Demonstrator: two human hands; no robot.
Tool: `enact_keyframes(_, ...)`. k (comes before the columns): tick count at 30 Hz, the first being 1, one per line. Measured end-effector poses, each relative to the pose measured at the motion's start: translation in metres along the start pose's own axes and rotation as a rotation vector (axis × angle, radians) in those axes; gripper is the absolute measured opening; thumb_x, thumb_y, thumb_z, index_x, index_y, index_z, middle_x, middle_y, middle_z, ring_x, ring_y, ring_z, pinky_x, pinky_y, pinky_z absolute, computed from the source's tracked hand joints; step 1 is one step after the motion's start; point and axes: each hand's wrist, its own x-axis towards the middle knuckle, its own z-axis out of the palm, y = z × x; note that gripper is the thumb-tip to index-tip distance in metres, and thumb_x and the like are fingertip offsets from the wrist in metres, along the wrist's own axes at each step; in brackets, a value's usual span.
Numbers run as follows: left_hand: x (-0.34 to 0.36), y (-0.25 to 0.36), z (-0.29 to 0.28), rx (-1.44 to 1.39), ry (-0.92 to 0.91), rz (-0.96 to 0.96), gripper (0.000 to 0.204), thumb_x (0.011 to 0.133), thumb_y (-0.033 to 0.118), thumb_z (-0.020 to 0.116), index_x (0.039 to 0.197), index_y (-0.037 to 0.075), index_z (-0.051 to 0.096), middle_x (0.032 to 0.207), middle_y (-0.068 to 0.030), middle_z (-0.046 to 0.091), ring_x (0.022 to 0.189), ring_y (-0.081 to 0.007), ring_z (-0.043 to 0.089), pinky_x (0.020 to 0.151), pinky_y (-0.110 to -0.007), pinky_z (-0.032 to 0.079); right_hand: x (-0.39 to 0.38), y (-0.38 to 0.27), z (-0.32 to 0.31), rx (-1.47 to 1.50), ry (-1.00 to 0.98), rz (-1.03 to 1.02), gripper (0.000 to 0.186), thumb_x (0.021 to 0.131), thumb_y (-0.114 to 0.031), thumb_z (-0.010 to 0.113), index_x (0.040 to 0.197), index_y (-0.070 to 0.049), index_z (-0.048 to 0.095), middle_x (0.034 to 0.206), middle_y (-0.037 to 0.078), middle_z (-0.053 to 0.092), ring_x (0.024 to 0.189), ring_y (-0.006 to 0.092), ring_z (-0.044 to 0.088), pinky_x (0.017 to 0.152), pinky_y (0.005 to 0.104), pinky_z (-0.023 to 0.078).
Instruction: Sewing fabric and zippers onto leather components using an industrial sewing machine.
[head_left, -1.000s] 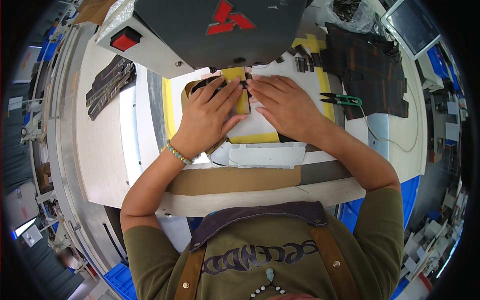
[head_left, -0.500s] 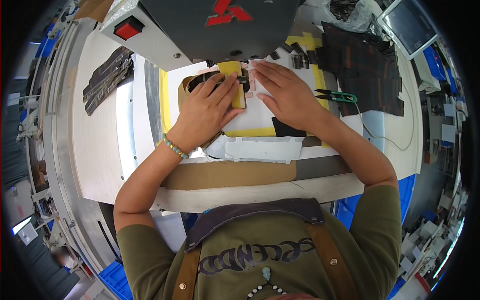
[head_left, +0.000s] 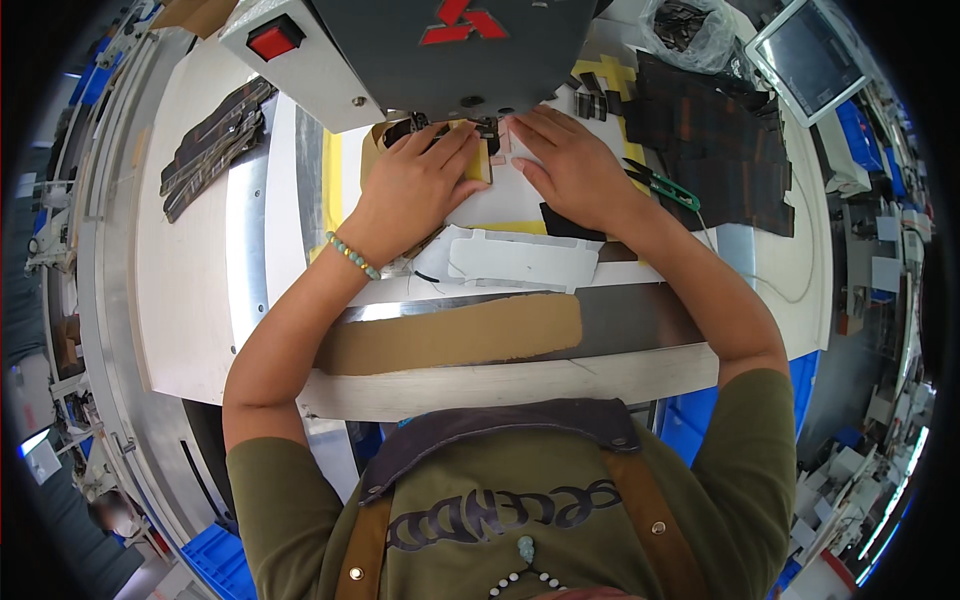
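Your left hand (head_left: 418, 182) rests on a yellow rectangular block (head_left: 483, 168) — fingers narrowly spread; your right hand (head_left: 572, 165) (thumb wide) lies beside pale-pink patches (head_left: 504, 141).

A red emblem (head_left: 486, 25) of three slanted four-sided shapes stands on the dark machine head (head_left: 440, 75) at the top, and large, dark, stylised lettering (head_left: 500, 512) runs across the chest of the person's olive shirt (head_left: 490, 462), between brown straps (head_left: 640, 490).

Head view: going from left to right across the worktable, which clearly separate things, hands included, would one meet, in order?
Striped dark fabric strips → left hand → right hand → green-handled snips → pale-framed screen.
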Motion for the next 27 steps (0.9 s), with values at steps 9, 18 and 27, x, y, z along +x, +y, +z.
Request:
enact_keyframes(9,0.0007,0.0048,0.0013,0.051,0.029,0.024,0.057,0.094,0.036,0.077,0.138,0.000,0.067,0.141,-0.0098,0.068,0.129,-0.0286,0.062,0.105,-0.039,0.056,-0.0007,-0.0031,-0.0005,-0.009,0.006,0.007,0.045,0.102,-0.021,0.069,0.138,0.006,0.064,0.155,0.018,0.059,0.146,0.0344,0.054,0.124,0.0454,0.043)
enact_keyframes(18,0.0004,0.0034,0.0013,0.036,0.027,0.015,0.057,0.094,0.035,0.077,0.136,-0.002,0.067,0.138,-0.0122,0.068,0.128,-0.0297,0.062,0.106,-0.040,0.055,0.0008,-0.0030,-0.0010,-0.025,0.005,-0.001,0.045,0.102,-0.021,0.069,0.138,0.005,0.064,0.154,0.019,0.060,0.147,0.0344,0.053,0.125,0.0454,0.043)
enact_keyframes(27,0.0059,0.0027,0.0008,-0.002,0.021,-0.002,0.052,0.094,0.033,0.078,0.132,-0.002,0.069,0.135,-0.0146,0.070,0.127,-0.0327,0.065,0.106,-0.043,0.055,0.0034,0.0032,-0.0025,-0.029,-0.013,0.010,0.047,0.102,-0.022,0.069,0.140,0.005,0.063,0.155,0.019,0.058,0.148,0.0347,0.053,0.125,0.0462,0.043)
